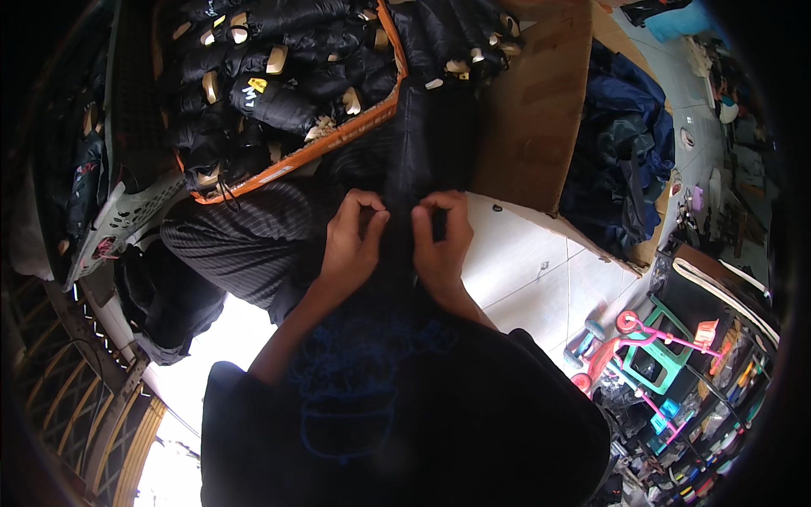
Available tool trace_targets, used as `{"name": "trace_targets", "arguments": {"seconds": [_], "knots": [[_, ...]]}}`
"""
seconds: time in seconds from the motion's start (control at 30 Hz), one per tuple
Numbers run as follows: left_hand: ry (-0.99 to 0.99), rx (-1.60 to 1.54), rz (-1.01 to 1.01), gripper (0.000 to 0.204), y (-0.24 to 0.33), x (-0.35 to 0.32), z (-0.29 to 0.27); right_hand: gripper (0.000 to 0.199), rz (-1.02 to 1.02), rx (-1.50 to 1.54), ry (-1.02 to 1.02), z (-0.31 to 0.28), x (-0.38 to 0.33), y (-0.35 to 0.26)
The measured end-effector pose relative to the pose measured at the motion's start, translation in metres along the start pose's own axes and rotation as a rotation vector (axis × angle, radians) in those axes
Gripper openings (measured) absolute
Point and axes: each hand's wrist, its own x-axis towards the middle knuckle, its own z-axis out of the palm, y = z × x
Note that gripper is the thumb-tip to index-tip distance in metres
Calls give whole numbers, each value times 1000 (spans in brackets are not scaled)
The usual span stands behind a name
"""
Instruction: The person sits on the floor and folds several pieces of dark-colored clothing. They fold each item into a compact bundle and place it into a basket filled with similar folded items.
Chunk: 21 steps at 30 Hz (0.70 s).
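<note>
My left hand (353,241) and my right hand (444,241) are side by side in front of my dark shirt. Thumb and fingers of each are pinched together, on either side of a long black fabric piece (410,135). It runs away from me with a lengthwise seam showing. Between the hands it is so dark that its lower edge blends into my clothing. I cannot make out its exact kind. Just beyond, an orange crate (317,145) holds several rolled black fabric bundles (279,106) with pale, wood-coloured ends.
Right of my hands stands an open cardboard box (532,110) holding dark blue fabric (621,127). A grey plastic basket (127,215) tilts at the left. My striped trouser leg (245,237) lies under the crate's edge. A pink tricycle (621,346) and a green stool (667,346) are at the lower right.
</note>
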Motion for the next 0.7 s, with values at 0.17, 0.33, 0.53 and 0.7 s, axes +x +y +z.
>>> {"name": "trace_targets", "arguments": {"seconds": [0.17,0.33,0.53,0.7], "knots": [[2,3,-7,13,-1,0,-2,21,-55,-56,-108,-10,7,-1],[5,88,120,13,-4,2,-3,17,-69,-153,-129,-10,12,-3],[-3,22,67,12,-3,2,-1,21,-102,-192,-45,4,6,0],[-10,-57,5,11,-5,0,2,18,-271,-145,-2,3,0,4]]}}
